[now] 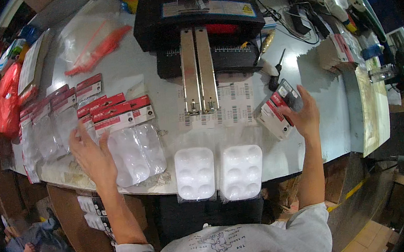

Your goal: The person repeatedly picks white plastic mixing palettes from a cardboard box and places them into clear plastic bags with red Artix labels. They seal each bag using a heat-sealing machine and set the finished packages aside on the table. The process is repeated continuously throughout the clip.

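My left hand (92, 155) rests with fingers spread at the left edge of a pile of packed white paint palettes (134, 157) with red-and-white header cards. Two more white palettes (195, 174), each with rounded wells and in clear film, lie side by side at the table's front edge, before my body. On the right, my right hand (307, 116) is closed on a small stack of red-and-white header cards (274, 119), its thumb across them. A dark grey block (290, 94) with a pale label sits against the stack; its kind is unclear.
A black machine (196, 17) with two metal rails (198, 73) stands at the back centre, over barcode sheets (236, 101). More packed palettes (47, 133) lie left, near red plastic bags (10, 103). At right are a card stack (335, 52), a black-handled tool (277, 72) and cables.
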{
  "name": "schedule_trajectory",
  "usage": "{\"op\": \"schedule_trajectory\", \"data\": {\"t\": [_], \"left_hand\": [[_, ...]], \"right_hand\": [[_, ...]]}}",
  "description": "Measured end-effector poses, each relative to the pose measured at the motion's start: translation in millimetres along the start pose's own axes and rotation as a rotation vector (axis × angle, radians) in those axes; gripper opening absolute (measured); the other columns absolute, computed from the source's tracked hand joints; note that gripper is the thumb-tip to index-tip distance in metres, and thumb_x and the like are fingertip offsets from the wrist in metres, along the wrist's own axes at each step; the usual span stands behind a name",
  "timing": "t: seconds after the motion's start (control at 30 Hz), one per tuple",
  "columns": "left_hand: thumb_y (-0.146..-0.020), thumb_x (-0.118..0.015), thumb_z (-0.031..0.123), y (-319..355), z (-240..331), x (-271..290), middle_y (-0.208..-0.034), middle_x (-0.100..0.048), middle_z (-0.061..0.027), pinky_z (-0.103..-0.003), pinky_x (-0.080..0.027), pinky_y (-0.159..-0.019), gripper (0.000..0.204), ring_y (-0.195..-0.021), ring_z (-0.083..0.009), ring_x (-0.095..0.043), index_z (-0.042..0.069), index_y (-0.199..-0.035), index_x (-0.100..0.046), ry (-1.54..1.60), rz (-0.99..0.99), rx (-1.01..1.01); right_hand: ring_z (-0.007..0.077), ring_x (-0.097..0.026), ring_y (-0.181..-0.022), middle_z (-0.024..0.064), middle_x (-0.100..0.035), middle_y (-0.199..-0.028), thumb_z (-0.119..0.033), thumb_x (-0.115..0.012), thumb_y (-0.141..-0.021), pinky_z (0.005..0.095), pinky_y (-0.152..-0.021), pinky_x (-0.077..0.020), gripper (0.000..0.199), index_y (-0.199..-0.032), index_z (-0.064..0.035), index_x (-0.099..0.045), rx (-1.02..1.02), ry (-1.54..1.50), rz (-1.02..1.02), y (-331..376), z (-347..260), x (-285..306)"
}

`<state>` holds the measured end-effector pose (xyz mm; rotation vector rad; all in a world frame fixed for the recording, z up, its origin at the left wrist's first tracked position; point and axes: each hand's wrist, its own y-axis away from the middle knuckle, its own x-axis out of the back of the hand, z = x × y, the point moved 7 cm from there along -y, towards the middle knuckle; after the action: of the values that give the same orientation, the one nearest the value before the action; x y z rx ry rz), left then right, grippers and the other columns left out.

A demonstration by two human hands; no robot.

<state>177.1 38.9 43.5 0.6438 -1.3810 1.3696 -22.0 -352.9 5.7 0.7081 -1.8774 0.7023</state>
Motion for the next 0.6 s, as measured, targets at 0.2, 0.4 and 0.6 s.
{"op": "schedule_trajectory", "data": {"t": [0.2,0.4,0.6], "left_hand": [[-0.071,-0.069,0.015,80,71,-46,-0.100,-0.052,-0.0134,-0.042,-0.039,-0.082,0.022,-0.094,-0.0321,-0.048,0.000,-0.084,-0.059,0.223,-0.343,-0.310],[-0.076,-0.065,0.009,83,61,-41,-0.095,-0.057,-0.0120,-0.036,-0.041,-0.076,0.014,-0.085,-0.0266,-0.052,0.002,-0.080,-0.053,0.610,-0.242,-0.095],[-0.090,-0.054,0.010,86,47,-43,-0.092,-0.066,-0.0149,-0.022,-0.043,-0.072,0.010,-0.077,-0.0091,-0.056,-0.001,-0.088,-0.052,1.552,-0.564,0.560]], "right_hand": [[0.0276,-0.054,-0.106,0.0151,-0.050,-0.127,-0.044,-0.079,-0.059,0.0431,-0.093,-0.0342,0.091,-0.131,-0.0034,-0.041,0.010,-0.021,-0.045,8,54,-40],[0.0230,-0.060,-0.085,0.0120,-0.062,-0.102,-0.037,-0.077,-0.064,0.0343,-0.084,-0.0370,0.071,-0.121,-0.0024,-0.051,-0.015,0.015,-0.058,0,54,-30],[0.0173,-0.062,-0.067,0.0122,-0.065,-0.080,-0.022,-0.074,-0.071,0.0294,-0.064,-0.0480,0.050,-0.111,0.0016,-0.057,-0.074,-0.058,0.019,13,15,-11]]}}
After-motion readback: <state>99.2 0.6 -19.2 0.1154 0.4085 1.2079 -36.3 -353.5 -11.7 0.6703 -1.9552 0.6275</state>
